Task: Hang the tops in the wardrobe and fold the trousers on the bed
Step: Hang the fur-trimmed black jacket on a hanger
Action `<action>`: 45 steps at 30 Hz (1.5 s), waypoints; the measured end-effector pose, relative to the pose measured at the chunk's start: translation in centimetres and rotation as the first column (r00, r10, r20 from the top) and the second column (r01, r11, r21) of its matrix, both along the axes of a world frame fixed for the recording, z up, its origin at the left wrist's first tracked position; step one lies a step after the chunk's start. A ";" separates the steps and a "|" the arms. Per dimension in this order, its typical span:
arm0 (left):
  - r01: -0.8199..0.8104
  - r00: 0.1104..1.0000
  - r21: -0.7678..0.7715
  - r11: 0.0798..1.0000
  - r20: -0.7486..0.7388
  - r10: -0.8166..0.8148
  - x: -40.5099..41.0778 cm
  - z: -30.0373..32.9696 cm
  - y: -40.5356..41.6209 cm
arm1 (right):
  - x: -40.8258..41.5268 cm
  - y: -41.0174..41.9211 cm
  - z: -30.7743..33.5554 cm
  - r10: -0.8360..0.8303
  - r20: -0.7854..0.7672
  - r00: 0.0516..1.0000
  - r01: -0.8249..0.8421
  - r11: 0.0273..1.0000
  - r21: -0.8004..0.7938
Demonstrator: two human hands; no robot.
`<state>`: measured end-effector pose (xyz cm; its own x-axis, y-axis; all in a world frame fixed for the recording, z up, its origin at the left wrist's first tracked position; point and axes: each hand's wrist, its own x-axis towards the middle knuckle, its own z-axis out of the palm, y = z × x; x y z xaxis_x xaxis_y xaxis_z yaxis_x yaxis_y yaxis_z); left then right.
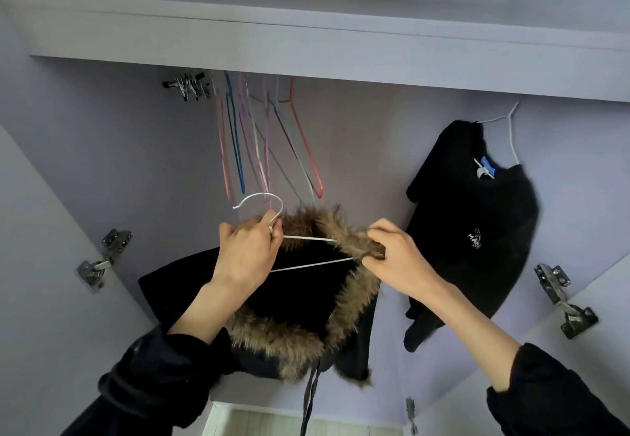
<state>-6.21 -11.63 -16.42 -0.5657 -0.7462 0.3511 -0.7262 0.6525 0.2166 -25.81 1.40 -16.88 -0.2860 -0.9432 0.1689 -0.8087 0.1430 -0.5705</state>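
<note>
Inside the pale lilac wardrobe [102, 149], the left hand [247, 253] is gripping the neck of a white wire hanger [308, 238], while the right hand [397, 258] is pinching the brown fur trim of a black hooded coat [300, 295] draped over it. The coat's lower part is running out of view. A black top [477, 231] is hanging at right on another white hanger; bare coloured wire hangers [266, 142] are crowding the rail, itself hidden behind the shelf edge.

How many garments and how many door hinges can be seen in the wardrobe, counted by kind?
Black garments on a white hanger: 2, the fur-trimmed coat and the black top
Metal door hinges: 3
Total: 5
</note>
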 end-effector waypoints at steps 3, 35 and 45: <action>0.005 1.000 -0.029 1.000 0.013 -0.005 -0.3 0.1 0.4 | 0.4 0.0 0.6 0.006 -0.038 0.999 -0.006 1.000 -0.009; -0.050 0.899 0.487 0.872 -0.358 0.252 0.4 1.6 -1.6 | -0.1 0.9 1.5 -0.021 -0.473 0.881 -0.055 0.988 -0.147; 0.016 0.972 0.227 0.974 -0.233 0.039 0.5 3.9 -1.9 | -1.2 0.4 2.2 0.136 -0.567 0.813 -0.090 0.990 0.109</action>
<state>-5.74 -13.56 -12.51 -0.4785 -0.8272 0.2947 -0.6445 0.5588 0.5219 -27.03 1.79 -14.72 -0.0499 -0.9790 0.1976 -0.9986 0.0525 0.0080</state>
